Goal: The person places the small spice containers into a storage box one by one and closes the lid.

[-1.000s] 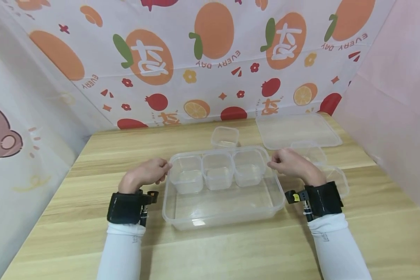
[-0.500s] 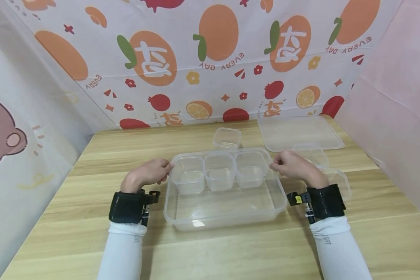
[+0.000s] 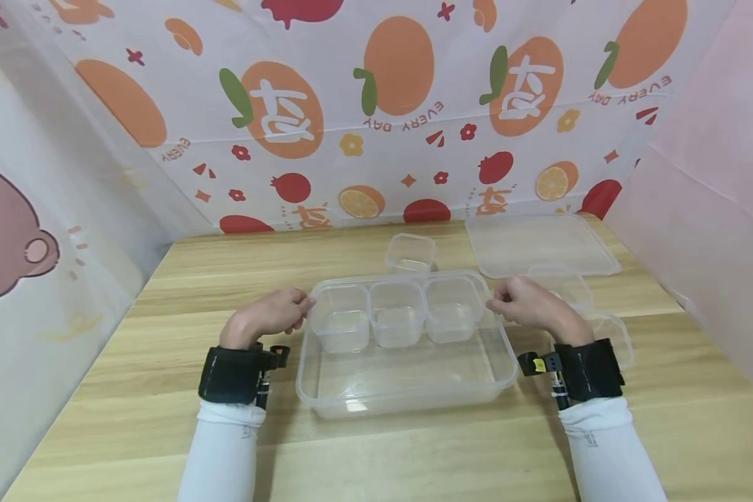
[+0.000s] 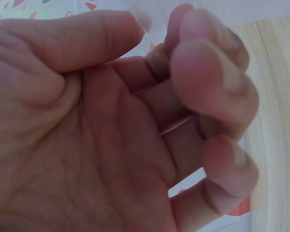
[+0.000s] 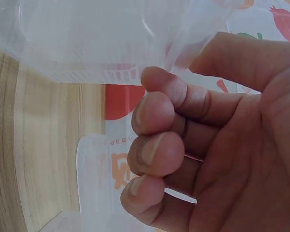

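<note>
A large clear plastic food container (image 3: 408, 403) sits on the wooden table in the head view. Three small clear boxes stand in a row along its far side: the left box (image 3: 344, 340), the middle box (image 3: 397, 335) and the right box (image 3: 452, 329). My left hand (image 3: 270, 315) pinches the container's left rim between thumb and forefinger. On the opposite side, my right hand (image 3: 533, 307) pinches the right rim the same way. In the right wrist view the container's wall (image 5: 87, 43) lies between thumb and forefinger, the other fingers loosely curled below.
Behind the container stands another small clear box (image 3: 411, 252). A large flat lid (image 3: 539, 244) lies at the far right. Small clear lids, one lid (image 3: 567, 286) and another lid (image 3: 611, 338), lie beside my right hand. A printed cloth (image 3: 401, 167) hangs behind the table.
The head view has shifted a little, so everything appears slightly lower and further right. Both hands keep their grip on the rim, and the container has not visibly moved on the table.
</note>
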A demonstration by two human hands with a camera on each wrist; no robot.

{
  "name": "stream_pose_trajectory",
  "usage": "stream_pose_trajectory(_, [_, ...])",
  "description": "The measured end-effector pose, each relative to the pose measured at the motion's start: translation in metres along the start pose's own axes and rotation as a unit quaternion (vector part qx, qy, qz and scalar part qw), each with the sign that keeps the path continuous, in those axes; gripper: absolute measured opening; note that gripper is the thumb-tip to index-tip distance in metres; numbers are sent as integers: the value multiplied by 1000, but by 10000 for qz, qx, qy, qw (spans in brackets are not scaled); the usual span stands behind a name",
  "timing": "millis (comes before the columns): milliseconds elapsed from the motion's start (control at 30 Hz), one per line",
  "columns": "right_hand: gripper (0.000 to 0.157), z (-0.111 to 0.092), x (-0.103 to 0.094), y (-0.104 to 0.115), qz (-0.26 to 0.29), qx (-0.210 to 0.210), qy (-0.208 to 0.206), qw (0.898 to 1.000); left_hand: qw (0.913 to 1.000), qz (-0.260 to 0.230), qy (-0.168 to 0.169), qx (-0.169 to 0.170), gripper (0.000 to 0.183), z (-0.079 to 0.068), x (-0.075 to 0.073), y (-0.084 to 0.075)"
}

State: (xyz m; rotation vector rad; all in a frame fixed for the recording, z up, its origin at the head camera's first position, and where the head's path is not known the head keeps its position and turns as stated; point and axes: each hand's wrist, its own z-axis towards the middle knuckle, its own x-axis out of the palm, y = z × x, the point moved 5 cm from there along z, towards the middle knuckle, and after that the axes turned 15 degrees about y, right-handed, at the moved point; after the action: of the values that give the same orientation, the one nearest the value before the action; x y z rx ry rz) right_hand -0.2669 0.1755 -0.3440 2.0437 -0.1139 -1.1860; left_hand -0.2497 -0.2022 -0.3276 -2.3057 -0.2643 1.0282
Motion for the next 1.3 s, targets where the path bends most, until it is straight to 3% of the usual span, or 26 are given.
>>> stream_pose_trajectory(467, [33, 0, 1, -1, 14, -255, 2, 9997, 9999, -46, 37, -100, 31, 0, 4, 2])
stream_pose_trajectory(667, [34, -1, 2, -2, 32, -154, 40, 9999, 9999, -34, 33, -94, 32, 1, 4, 2])
stream_pose_trajectory(767, [33, -5, -5, 0, -115, 97, 79, 9999, 10000, 47, 27, -77, 32, 2, 2, 0])
stream_pose_trajectory(900, [36, -14, -25, 10, -591, 268, -247, 9976, 9999, 107, 9, -20, 32, 3, -1, -3])
stream_pose_trajectory(1033, [38, -13, -38, 24, -976, 9, -546, 9937, 10000, 46, -19, -78, 33, 0, -3, -3])
stream_pose_trajectory(1300, [30, -2, -47, 35, -1347, -71, -585, 9891, 9995, 51, -25, -317, 33, 0, 3, -3])
